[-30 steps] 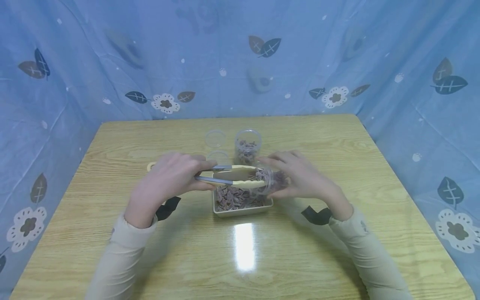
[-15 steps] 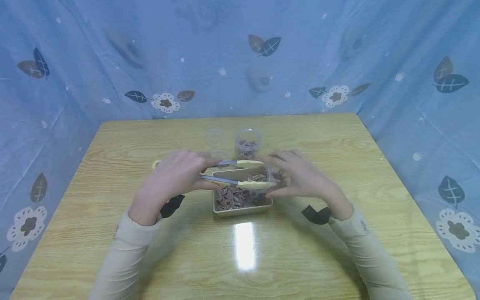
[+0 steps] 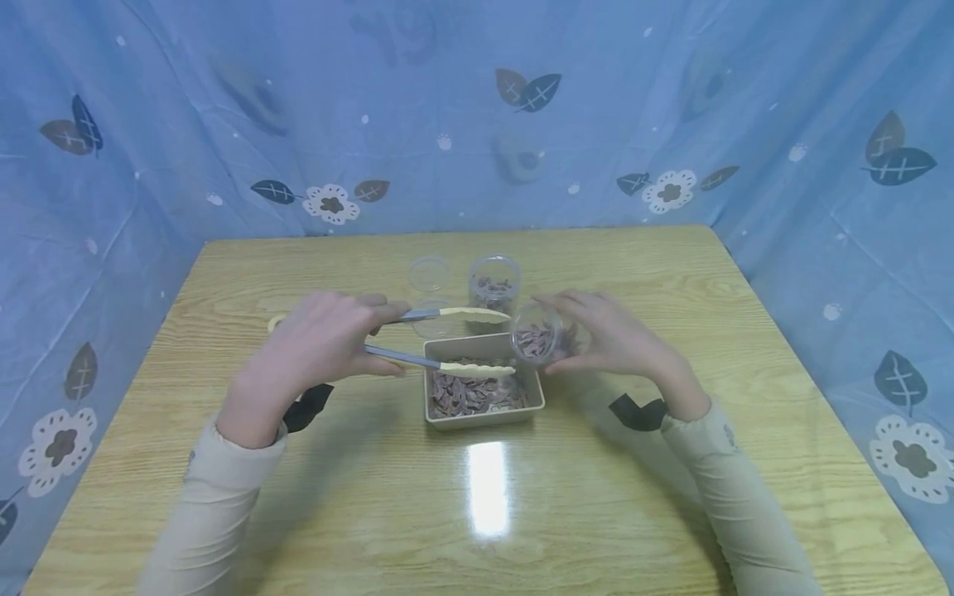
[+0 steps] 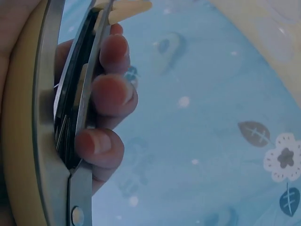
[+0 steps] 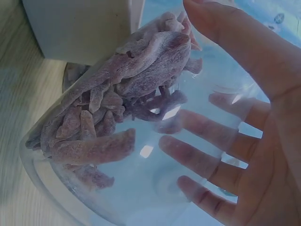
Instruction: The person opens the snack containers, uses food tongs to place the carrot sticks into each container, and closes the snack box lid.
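Here, the left hand [image 3: 316, 341] grips splayed tongs [image 3: 447, 367]. The right hand [image 3: 613, 338], spread wide, clasps a tilted clear jar [image 3: 533, 338].

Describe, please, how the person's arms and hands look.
The left hand and right hand are bare. The long sleeves are off-white and wrinkled, with a small greyish mark near each cuff. Black strap-like pieces show beside the wrists.
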A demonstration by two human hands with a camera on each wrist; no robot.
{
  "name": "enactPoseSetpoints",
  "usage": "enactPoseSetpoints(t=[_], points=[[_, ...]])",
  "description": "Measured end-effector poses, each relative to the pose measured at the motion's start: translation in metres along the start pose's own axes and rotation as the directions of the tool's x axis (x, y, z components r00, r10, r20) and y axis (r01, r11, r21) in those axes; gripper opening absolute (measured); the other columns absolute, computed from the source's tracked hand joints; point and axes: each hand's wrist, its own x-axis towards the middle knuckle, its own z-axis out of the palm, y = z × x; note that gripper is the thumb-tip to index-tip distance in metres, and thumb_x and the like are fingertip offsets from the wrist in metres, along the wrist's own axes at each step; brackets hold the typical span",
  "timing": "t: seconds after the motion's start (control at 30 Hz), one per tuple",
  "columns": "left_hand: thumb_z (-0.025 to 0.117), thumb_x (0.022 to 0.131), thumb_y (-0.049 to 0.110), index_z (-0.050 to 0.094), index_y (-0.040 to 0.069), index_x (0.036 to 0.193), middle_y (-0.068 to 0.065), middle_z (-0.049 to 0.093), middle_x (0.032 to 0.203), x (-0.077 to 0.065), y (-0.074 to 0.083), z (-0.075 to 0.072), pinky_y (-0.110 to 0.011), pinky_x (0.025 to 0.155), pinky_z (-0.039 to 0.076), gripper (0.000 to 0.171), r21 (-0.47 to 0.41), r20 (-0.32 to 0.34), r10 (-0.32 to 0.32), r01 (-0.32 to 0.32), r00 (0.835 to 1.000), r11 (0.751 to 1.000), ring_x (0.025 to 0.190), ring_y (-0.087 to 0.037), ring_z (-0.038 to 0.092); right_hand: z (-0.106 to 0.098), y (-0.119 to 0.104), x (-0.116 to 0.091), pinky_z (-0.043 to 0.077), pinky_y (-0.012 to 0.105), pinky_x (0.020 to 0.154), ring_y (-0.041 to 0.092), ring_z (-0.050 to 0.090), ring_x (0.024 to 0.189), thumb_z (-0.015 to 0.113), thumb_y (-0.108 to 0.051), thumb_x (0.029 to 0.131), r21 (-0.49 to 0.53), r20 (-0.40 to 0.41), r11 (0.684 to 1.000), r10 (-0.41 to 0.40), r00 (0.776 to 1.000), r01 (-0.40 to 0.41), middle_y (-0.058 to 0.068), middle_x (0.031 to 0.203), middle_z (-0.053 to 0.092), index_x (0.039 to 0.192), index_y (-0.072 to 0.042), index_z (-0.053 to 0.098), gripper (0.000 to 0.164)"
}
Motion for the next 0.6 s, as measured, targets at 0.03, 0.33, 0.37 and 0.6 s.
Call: enactPoseSetpoints(t=[0.03,0.33,0.37,0.6], points=[[0.079,0.06,0.051,0.065,0.011,0.115,0.002,0.063,0.08,0.0,-0.002,0.0,-0.022,0.042,0.03,0.07,0.007,0.008,0.007,-0.007,1.0,1.0,0.047,-0.007,0.038,0.0,0.001,0.0,0.038,0.05,0.098,0.025,0.052,0.113,0.081,-0.046,0.062,0.002,0.003,1.0,0.007,1.0,-0.007,0.009,0.128,0.055,0.139,-0.011,0.041,0.094],[0.081,0.057,0.052,0.063,0.01,0.117,-0.002,0.065,0.087,0.005,-0.01,0.003,-0.026,0.045,0.041,0.076,0.06,0.101,0.019,-0.025,0.995,0.998,0.05,-0.008,0.043,-0.003,0.004,-0.002,0.034,0.051,0.101,0.026,0.05,0.117,0.079,-0.049,0.064,0.01,0.011,1.0,0.03,0.999,-0.03,0.008,0.132,0.052,0.14,-0.013,0.04,0.093],[0.081,0.056,0.052,0.063,0.01,0.117,-0.002,0.065,0.088,0.005,-0.01,0.003,-0.027,0.047,0.042,0.076,0.06,0.115,0.015,-0.022,0.993,0.998,0.051,-0.009,0.044,-0.003,0.004,-0.002,0.034,0.051,0.102,0.026,0.049,0.118,0.079,-0.049,0.064,0.011,0.011,0.999,0.032,0.999,-0.032,0.008,0.132,0.052,0.14,-0.013,0.04,0.092],[0.084,0.055,0.049,0.062,0.012,0.115,0.0,0.065,0.089,0.011,-0.004,0.001,-0.029,0.049,0.044,0.074,0.084,0.223,0.007,-0.026,0.975,0.996,0.053,-0.011,0.049,-0.003,0.003,-0.002,0.034,0.051,0.101,0.026,0.049,0.117,0.08,-0.046,0.064,0.011,0.017,0.999,0.039,0.999,-0.039,0.008,0.132,0.052,0.14,-0.013,0.04,0.092]])
